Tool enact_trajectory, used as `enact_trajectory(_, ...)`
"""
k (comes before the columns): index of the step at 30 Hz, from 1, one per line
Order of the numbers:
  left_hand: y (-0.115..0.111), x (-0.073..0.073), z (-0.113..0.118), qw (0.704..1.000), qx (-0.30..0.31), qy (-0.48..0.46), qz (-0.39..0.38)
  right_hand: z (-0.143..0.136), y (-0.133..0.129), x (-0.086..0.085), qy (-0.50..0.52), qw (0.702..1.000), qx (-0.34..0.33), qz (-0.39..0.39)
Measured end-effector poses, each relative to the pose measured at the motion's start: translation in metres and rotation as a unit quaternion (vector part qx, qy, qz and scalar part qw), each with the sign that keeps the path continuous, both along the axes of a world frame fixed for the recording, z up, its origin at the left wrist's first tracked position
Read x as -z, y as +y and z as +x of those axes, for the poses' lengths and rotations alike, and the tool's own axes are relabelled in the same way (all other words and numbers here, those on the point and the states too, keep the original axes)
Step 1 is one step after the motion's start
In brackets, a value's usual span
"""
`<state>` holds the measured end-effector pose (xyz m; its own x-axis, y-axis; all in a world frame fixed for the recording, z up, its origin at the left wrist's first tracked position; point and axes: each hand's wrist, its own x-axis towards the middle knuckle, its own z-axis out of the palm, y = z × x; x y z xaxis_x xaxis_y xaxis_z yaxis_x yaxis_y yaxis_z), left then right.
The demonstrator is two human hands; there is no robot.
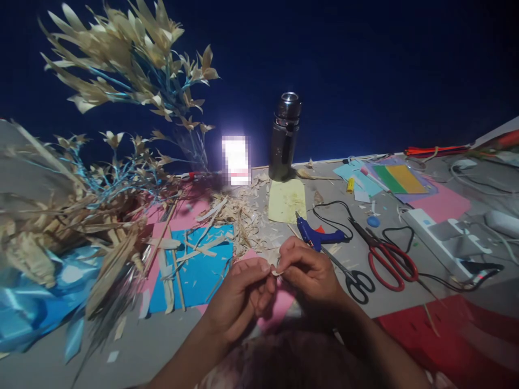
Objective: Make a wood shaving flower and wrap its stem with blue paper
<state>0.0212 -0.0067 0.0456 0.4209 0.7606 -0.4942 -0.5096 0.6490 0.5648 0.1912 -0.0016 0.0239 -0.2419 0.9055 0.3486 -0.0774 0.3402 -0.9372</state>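
Both my hands meet at the middle of the table. Between their fingertips is a small pale piece (277, 273), apparently dry husk. My left hand (247, 286) pinches its left side with thumb and forefinger. On its right side, my right hand (306, 267) has its fingers closed on the same piece. A blue glue gun (320, 236) lies just beyond my right hand, its nozzle on a yellow paper (287, 202). Black-handled scissors (359, 283) and larger red-handled scissors (391, 262) rest to the right.
A dark bottle (285, 138) stands at the back beside a bright light (236, 159). Husk flowers on blue stems (117, 173) rise at the left. Husk strips cover a blue sheet (203, 270). A white power strip (440, 243) and red sheet (450, 340) are at the right.
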Motion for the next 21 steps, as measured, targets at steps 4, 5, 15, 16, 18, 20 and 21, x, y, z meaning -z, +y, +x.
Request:
enact_trajectory(4,-0.003,-0.002,0.0,0.999,0.011,0.043,0.028,0.001,-0.001,-0.003,-0.038,0.999,0.003,0.018)
enact_trajectory(5,-0.004,-0.002,0.0,0.998,0.01,0.055,0.039,0.002,-0.002,-0.004,-0.043,0.999,0.012,0.028)
enact_trajectory(15,-0.006,-0.002,0.006,0.981,-0.126,0.115,0.095,-0.013,-0.01,-0.007,-0.109,0.978,0.167,0.068)
enact_trajectory(16,-0.006,-0.002,0.007,0.981,-0.124,0.116,0.097,-0.015,-0.009,-0.007,-0.113,0.976,0.174,0.072)
enact_trajectory(18,-0.006,-0.001,0.007,0.982,-0.111,0.117,0.097,-0.018,-0.008,-0.008,-0.118,0.972,0.188,0.082)
enact_trajectory(20,-0.006,0.0,0.005,0.985,-0.093,0.116,0.09,-0.018,-0.007,-0.011,-0.124,0.966,0.206,0.094)
enact_trajectory(21,-0.006,0.0,0.005,0.986,-0.083,0.114,0.084,-0.016,-0.005,-0.013,-0.128,0.964,0.21,0.1)
